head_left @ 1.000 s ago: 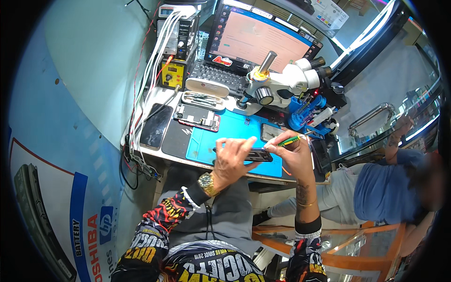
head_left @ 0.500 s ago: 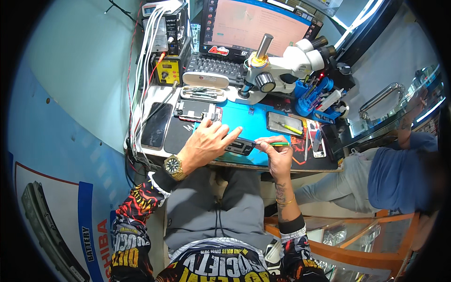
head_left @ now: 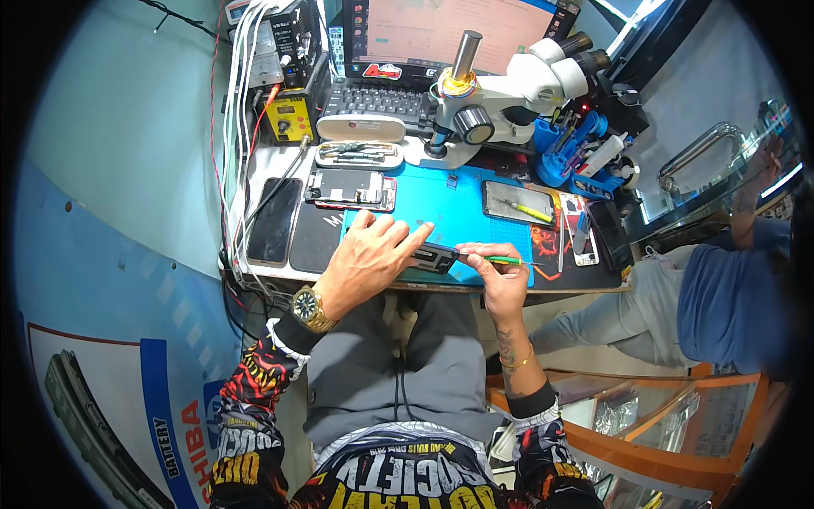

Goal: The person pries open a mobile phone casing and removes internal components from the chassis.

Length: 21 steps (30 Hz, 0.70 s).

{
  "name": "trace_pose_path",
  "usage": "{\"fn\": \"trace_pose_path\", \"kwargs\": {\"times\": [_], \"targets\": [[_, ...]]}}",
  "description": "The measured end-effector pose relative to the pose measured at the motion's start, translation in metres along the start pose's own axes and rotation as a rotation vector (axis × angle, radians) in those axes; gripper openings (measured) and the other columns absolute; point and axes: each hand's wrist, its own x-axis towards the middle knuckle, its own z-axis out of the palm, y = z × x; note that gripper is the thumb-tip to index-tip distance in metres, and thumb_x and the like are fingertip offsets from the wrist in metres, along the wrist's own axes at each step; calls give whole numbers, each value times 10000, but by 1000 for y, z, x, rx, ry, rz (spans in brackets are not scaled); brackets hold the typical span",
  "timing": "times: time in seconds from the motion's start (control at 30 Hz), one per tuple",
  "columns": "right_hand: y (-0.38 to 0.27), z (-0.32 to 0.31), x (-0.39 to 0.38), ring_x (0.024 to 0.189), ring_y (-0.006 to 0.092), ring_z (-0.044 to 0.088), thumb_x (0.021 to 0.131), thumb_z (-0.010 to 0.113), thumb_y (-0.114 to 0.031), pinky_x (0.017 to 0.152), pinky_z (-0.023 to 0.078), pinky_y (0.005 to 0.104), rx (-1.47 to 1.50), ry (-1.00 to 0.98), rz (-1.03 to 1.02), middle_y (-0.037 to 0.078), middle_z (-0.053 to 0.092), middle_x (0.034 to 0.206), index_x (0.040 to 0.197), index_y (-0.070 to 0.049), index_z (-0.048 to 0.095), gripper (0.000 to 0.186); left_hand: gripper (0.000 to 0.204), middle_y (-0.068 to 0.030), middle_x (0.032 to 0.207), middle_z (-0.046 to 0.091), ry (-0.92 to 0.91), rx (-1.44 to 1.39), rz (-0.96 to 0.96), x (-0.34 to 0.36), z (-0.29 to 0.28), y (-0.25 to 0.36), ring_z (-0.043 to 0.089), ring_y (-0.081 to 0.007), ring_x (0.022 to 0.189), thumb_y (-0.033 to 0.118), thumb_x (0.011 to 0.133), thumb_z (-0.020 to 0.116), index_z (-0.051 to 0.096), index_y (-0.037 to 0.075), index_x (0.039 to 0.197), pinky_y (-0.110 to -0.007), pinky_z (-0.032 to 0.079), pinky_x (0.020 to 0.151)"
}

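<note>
My left hand [head_left: 370,259], with a watch at its wrist, is closed around a dark phone [head_left: 435,258] tilted up at the mat's near edge. Its fingers cover most of the phone's left part. My right hand [head_left: 500,286] pinches a thin green-handled tool [head_left: 506,260], and its fingertips meet the phone's right end. Whether the tool touches the phone, I cannot tell. Beneath them lies a blue work mat [head_left: 415,199]. Beyond my left hand is an opened phone [head_left: 348,189] with its inner parts showing.
A microscope [head_left: 475,123] stands behind the mat. An open tool case [head_left: 360,155] sits before the keyboard [head_left: 373,102]. Another phone [head_left: 275,222] lies left; a phone with a yellow pen-like tool [head_left: 530,209] lies right, near a blue tool holder [head_left: 566,161]. A person [head_left: 721,297] is at the right.
My view has shifted slightly, so the bench sits a little higher in the picture. Both hands keep nearly the same hold on the phone and the green-handled tool.
</note>
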Motion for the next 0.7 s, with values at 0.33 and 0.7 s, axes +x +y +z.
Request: {"fn": "trace_pose_path", "kwargs": {"times": [0.33,0.7], "targets": [[7,1,-2,1046,306,730,944,710,52,929,619,415,62,18,-1,189,749,1029,1017,6,638,113,637,-14,996,585,17,13,13,-2,0,-1,572,-184,935,350,879,741,538,127,1441,-382,421,843],[29,0,-8,1063,331,732,946,715,25,952,620,465,328,75,18,194,756,1039,1030,-16,641,119,668,-2,986,595,27,-23,-6,-2,3,0,571,-191,943,337,857,765,544,139,1456,-421,423,892]]}}
